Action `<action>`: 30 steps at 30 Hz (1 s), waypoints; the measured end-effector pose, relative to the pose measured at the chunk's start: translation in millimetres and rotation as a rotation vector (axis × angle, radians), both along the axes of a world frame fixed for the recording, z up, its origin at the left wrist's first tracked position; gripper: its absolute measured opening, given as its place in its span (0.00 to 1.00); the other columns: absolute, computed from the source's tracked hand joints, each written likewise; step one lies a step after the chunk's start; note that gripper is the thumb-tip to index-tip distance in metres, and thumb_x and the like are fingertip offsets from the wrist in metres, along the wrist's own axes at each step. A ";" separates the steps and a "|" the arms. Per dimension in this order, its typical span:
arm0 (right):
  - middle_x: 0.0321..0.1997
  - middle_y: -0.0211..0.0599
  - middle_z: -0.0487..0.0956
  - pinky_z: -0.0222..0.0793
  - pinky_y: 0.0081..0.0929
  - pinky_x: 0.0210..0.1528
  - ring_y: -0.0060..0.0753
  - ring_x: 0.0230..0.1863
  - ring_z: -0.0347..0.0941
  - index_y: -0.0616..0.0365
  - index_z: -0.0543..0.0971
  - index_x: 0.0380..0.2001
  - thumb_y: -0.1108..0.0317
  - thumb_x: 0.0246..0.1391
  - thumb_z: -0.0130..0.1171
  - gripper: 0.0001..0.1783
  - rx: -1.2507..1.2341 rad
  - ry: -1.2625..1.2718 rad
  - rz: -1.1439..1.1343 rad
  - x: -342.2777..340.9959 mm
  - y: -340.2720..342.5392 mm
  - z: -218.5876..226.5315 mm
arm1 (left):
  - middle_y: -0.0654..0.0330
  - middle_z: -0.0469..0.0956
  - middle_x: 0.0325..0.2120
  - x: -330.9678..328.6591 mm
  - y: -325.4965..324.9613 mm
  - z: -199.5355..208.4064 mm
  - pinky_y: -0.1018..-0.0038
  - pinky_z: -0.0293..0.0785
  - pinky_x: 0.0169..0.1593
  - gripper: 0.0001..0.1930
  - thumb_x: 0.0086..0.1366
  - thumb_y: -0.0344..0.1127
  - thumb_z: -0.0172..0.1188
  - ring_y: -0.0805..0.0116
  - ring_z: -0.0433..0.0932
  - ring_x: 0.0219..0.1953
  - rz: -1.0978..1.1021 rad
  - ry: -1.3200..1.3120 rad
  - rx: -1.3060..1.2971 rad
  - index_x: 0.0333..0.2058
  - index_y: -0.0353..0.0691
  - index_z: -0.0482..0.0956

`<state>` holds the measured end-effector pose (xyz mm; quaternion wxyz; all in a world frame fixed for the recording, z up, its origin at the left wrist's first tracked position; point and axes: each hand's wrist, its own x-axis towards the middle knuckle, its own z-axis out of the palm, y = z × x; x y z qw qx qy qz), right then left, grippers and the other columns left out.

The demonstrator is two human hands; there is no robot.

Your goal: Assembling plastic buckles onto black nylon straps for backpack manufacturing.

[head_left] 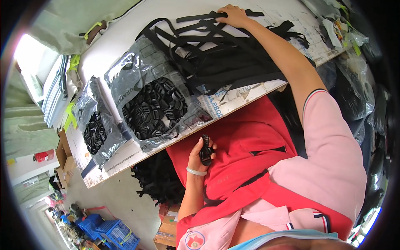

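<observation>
Close to my body, just off the table's front edge, my left hand [201, 152] is closed round a small handful of black plastic buckles [205, 151]. My right arm reaches across to the far side of the table, where my right hand [233, 16] has its fingers closed on the end of a black webbing strap [196, 17]. Many more black straps [233, 56] lie in a loose, crossing pile below that hand. Left of the pile, an opened clear plastic bag [118, 79] holds a heap of black buckles [156, 109].
A smaller plastic bag of black parts [95, 132] lies at the left of the white table [110, 170]. Black strips [160, 177] hang in a bunch below the front edge. Blue crates [116, 233] and a cardboard box [167, 228] stand on the floor. Plastic-wrapped goods [354, 83] crowd the right.
</observation>
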<state>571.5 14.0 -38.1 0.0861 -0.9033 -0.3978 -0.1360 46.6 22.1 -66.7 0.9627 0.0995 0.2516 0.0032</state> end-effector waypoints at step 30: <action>0.25 0.26 0.74 0.58 0.11 0.18 0.13 0.20 0.68 0.57 0.77 0.34 0.74 0.53 0.60 0.05 0.838 0.744 0.407 -199.9 -53.3 192.7 | 0.60 0.71 0.31 0.9 7.0 10.6 0.77 0.72 0.26 0.12 0.68 0.42 0.53 0.65 0.73 0.32 0.186 0.226 -0.166 0.44 0.41 0.70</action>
